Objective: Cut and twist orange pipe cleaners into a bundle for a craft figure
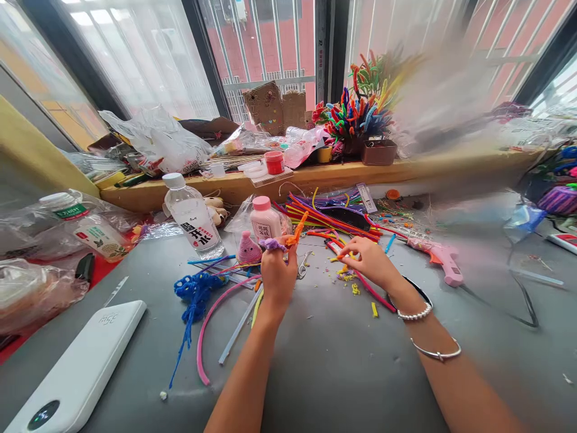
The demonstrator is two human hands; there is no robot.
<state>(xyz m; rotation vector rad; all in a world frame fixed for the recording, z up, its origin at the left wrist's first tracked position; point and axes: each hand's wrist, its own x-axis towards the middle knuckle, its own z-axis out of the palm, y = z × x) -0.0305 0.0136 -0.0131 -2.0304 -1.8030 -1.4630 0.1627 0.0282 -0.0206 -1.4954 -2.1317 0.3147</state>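
Observation:
My left hand (pixel 278 276) is closed on an orange pipe cleaner (pixel 297 230), which sticks up from the fingers. A fuzzy purple piece (pixel 273 243) shows at the top of the same hand. My right hand (pixel 369 261) hovers over yellow scraps (pixel 346 273), thumb and fingers drawn together; what is between the fingertips is too small to make out. Small scissors (pixel 303 266) lie between the hands. Behind them is a bundle of colored pipe cleaners (pixel 324 213). Close by the left hand are a pink knitted figure (pixel 248 248) and a pink bottle (pixel 265 219).
A pink glue gun (pixel 439 257) lies right of my right hand. On the left are a clear water bottle (pixel 193 219), blue yarn (pixel 196 294), a bent pink strip (pixel 201 343) and a white power bank (pixel 85 367). Pipe-cleaner flowers (pixel 356 117) stand on the ledge; the upper right is blurred.

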